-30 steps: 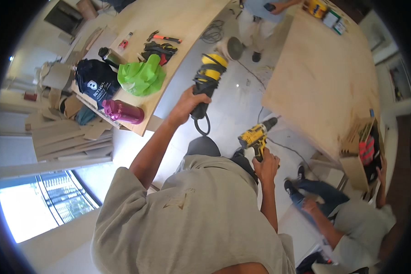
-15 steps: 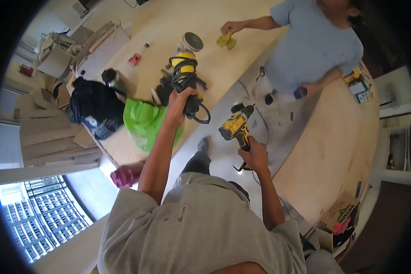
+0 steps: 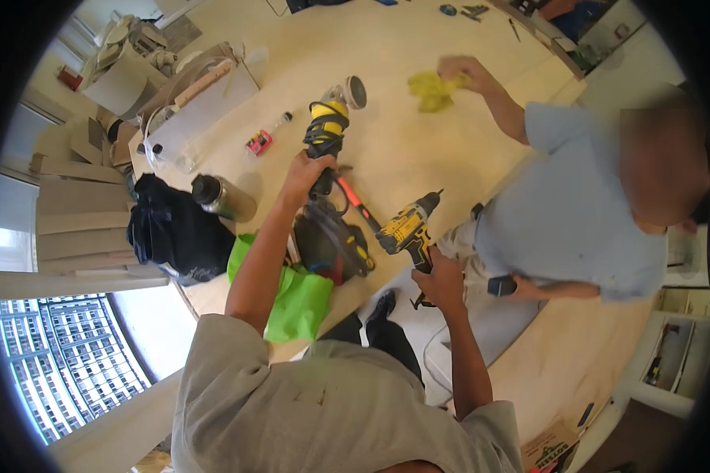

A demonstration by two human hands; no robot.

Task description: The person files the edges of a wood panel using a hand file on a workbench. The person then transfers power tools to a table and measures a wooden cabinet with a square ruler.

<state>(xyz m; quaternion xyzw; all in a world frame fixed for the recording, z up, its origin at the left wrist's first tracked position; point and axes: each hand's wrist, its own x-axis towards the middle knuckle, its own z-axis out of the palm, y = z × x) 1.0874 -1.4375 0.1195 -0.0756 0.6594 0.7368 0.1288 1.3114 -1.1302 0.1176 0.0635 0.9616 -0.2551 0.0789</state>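
Observation:
My left hand [image 3: 304, 178] is wrapped round the black grip of a yellow and black sander [image 3: 326, 122]. Its round pad points up and away, and its cord is wound about the body. In my right hand [image 3: 443, 280], closed round the handle, is a yellow and black cordless drill [image 3: 406, 227], its chuck aimed forward. Beneath the sander, a hammer with a red handle [image 3: 358, 202] and a dark heap of tools [image 3: 323, 240] lie on the wooden worktop [image 3: 402, 150]. A green bag [image 3: 296, 303] is below my left forearm.
Close on the right, a co-worker in a blue shirt [image 3: 568, 213] holds a yellow cloth [image 3: 432, 92] and a dark block [image 3: 499, 285]. A black bag [image 3: 173, 225], a metal flask [image 3: 229, 197] and a small red item [image 3: 258, 143] stand or lie at left. Cardboard [image 3: 95, 229] leans behind.
I have moved forward to the worktop, still holding both tools. The co-worker appears farther right and lower in view, with the cloth raised slightly off to the right.

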